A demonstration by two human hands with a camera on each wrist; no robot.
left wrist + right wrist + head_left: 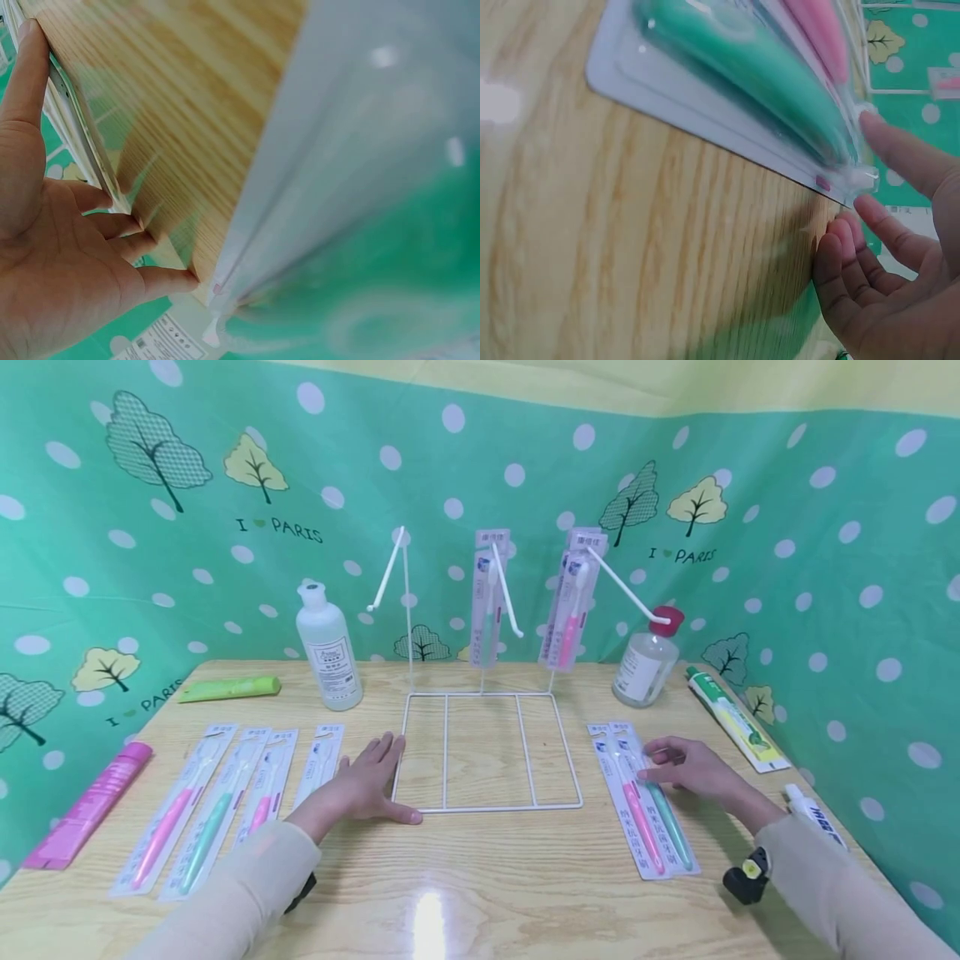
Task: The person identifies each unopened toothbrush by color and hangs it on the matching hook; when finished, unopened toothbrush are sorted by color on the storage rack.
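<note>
My left hand (369,781) rests with spread fingers at the left side of the white wire rack (488,810), thumb at its front corner. In the left wrist view its fingertips (180,279) touch the wood. On the right lie two packaged toothbrushes, a pink one (641,827) and a green one (670,827), side by side and slightly overlapping. Over the green pack's upper part is my right hand (693,768). Its thumb overlaps the clear blister, the index fingertip (864,204) is right at the pack's edge, and the other fingers are bent. The pack lies flat.
A green pack (491,610) and pink packs (573,610) hang on the rack's middle and right hooks; the left hook (387,568) is bare. Several packaged toothbrushes (168,827) lie left. Two bottles (330,660) (647,668) stand behind; tubes (93,806) (738,718) line both sides.
</note>
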